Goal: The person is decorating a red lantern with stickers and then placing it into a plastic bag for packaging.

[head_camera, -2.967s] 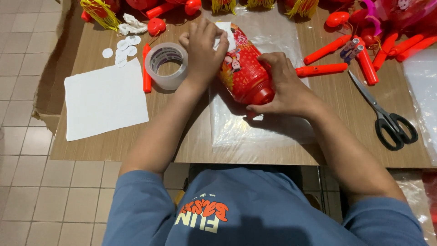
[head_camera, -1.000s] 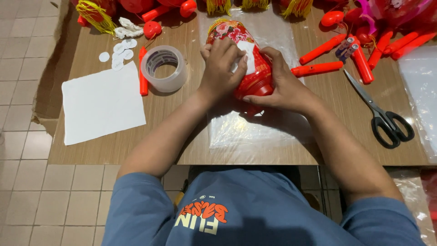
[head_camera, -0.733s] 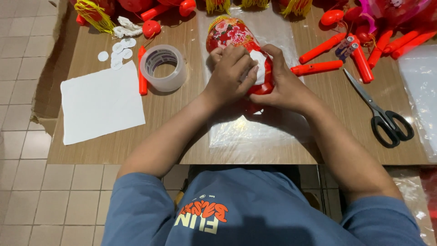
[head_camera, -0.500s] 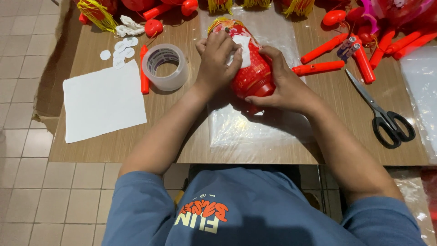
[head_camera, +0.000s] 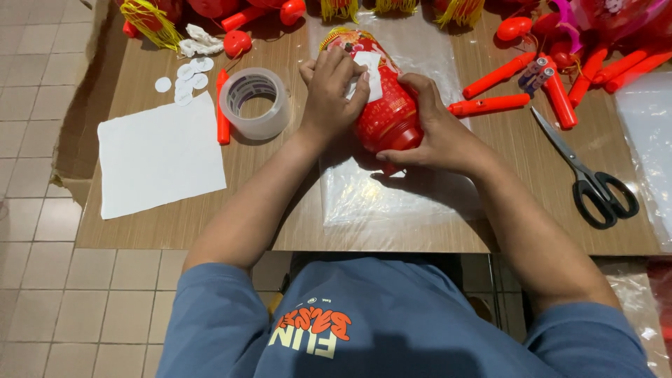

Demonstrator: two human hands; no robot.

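Nearest the camera, a blue shirt (head_camera: 392,315) with an orange and pale print, both forearms reaching out from it over the wooden table (head_camera: 175,224). Beyond, a clear plastic sheet (head_camera: 392,203) spread flat on the tabletop. Above that sheet, a red lantern (head_camera: 385,112) lying on its side, long axis running from the near right up to the far left, plain red end toward the body, gold-fringed end pointing away. Right hand (head_camera: 437,136) cupped around the near end and right flank of the lantern, fingers curled under, thumb over the top: grasping it firmly. Left hand (head_camera: 332,94) laid over the upper left side, fingers pressing down on a white patch (head_camera: 371,73) stuck to the lantern's skin; pressing rather than closed around anything. Most of the lantern's left flank hidden under that hand; underside out of sight too.

Left of the hands, a roll of clear tape (head_camera: 254,103), an orange stick (head_camera: 222,108) just beside it, a white paper sheet (head_camera: 159,154), small white paper discs (head_camera: 185,77). To the right, black scissors (head_camera: 595,178). Farther off, more orange sticks (head_camera: 490,105) and red parts cut off by the top edge, hard to tell apart.
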